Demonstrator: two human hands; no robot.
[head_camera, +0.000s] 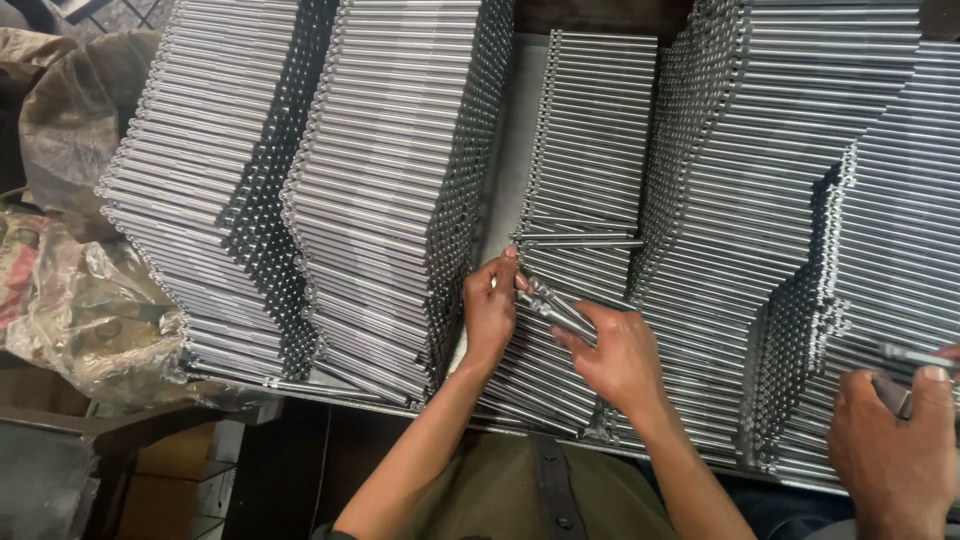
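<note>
Nearest you: your olive shirt (560, 490) at the bottom edge, both forearms running up from it.

Your left hand (490, 310) rests against the near end of the low middle stack (590, 150). Fingers curled, thumb and fingertips pinching one end of a small bunch of rods (555, 308).

Your right hand (620, 355) lies just beside it, palm down. Fingers closed over the other end of the same bunch. The bunch sits tilted between the two hands, crossing the lie of the stacked rods beneath, touching the stack top.

Lower right corner: another person's hand (895, 440), apart from yours, closed on a dark tool or rod end (900, 390). I cannot tell which. One rod (915, 357) pokes out just above that hand.

Just past your fingertips: two loose rods (580, 240) lying across the middle stack, slightly out of line with the rest.

Either side of the middle stack, taller stacks of the same bright rods, laid level in stepped tiers. Left stacks (300, 180) stand in two leaning blocks; right stacks (800, 180) rise higher and run off frame. A pale strip of table (510, 150) shows between the left stacks and the middle one.

Far left, off the table: crumpled sacks (70, 110) and clear plastic wrap (90, 320), heaped beside the stacks. Below them a dark bench edge (60, 440).
</note>
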